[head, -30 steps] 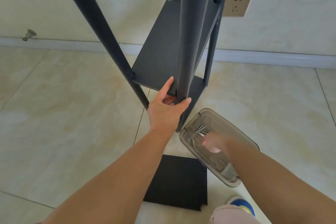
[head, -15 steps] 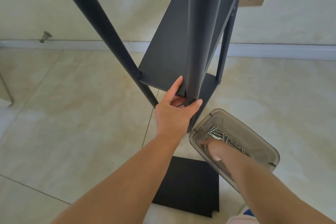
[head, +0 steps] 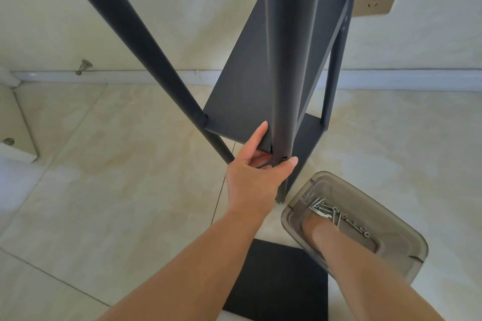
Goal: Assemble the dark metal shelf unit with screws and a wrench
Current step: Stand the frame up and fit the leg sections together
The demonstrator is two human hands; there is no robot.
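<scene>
Head view: left hand [head: 254, 177] grips the post [head: 283, 86] at its empty hole, right hand [head: 317, 227] reaches into the tray [head: 407, 250], grasp unclear; next, a screw [head: 317, 203] must be picked.

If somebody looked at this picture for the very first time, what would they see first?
Probably the tall dark shelf unit standing in the middle by the wall, with its long legs shooting up out of the picture. The left hand grips the nearest leg right at a shelf corner. Lower right, the right hand reaches into a see-through tray on the floor, where shiny screws lie.
</scene>
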